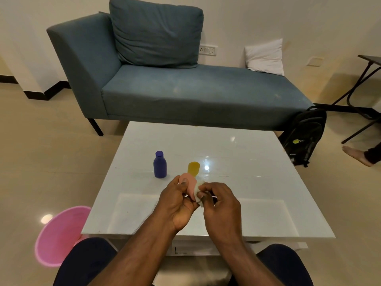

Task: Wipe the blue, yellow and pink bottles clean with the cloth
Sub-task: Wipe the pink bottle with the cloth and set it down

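Note:
My left hand (pixel 177 203) grips the pink bottle (pixel 190 185) above the white table (pixel 257 193), fingers curled round it. My right hand (pixel 220 203) pinches a small white cloth (pixel 198 191) and presses it against the pink bottle's right side. The blue bottle (pixel 160 165) stands upright on the table, left of and beyond my hands. The yellow bottle (pixel 193 167) stands just behind the pink one, its lower part hidden by the pink bottle and my fingers.
A pink bucket (pixel 57 236) sits on the floor at the table's near left corner. A blue sofa (pixel 175 79) runs behind the table. A black backpack (pixel 305 135) leans by the sofa's right end. Someone's bare foot (pixel 356 154) shows at far right.

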Tool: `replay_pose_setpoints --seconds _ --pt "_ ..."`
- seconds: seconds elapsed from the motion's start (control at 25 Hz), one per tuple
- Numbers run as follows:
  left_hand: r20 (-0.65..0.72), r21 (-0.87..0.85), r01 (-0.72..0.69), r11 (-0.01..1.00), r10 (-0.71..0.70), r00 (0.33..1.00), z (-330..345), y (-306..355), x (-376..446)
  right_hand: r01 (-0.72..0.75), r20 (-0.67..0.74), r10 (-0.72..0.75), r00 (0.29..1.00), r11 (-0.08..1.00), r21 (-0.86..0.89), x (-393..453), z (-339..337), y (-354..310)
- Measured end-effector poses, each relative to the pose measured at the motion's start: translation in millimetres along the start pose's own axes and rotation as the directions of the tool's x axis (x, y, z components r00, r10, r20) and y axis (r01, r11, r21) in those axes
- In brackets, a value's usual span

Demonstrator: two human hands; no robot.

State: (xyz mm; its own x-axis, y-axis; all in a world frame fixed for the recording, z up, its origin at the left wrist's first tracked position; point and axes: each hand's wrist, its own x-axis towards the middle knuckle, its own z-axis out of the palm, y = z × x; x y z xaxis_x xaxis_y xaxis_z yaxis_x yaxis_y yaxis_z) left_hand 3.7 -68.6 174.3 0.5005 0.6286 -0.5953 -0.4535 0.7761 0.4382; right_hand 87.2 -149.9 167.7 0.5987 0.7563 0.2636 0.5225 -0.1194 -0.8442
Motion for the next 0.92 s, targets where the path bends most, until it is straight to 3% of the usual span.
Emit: replay_pose_setpoints --seconds 0.2,0.36,0.6,0.84,0.92 --pt "-0.006 0.029 -0.065 0.997 0.065 0.998 -0.6 2.2 1.2 -0.051 -0.017 0.051 0.999 0.999 -0.004 -0.9 -5.4 3.2" --pt "-0.041 0.13 -0.105 0.986 0.112 0.993 2.3 3.6 0.1 0.047 0.013 -0.046 0.999 0.996 -0.077 -1.2 -11.4 -4.5" --pt "0.012 0.136 -0.039 0.99 0.037 0.999 6.3 10.3 -0.8 0.197 0.176 -0.16 0.971 0.955 -0.22 -1.7 -3.5 -6.6" --pt "0.02 0.163 -0.054 0.985 0.051 0.998 9.4 14.3 -2.9 0.314 0.216 -0.254 0.943 0.896 -0.313 -7.7 0.3 -12.4" --pt "0.033 0.182 -0.039 0.983 0.033 0.999 8.3 12.5 -2.6 0.271 0.193 -0.226 0.955 0.927 -0.259 -2.2 -1.1 -13.5"
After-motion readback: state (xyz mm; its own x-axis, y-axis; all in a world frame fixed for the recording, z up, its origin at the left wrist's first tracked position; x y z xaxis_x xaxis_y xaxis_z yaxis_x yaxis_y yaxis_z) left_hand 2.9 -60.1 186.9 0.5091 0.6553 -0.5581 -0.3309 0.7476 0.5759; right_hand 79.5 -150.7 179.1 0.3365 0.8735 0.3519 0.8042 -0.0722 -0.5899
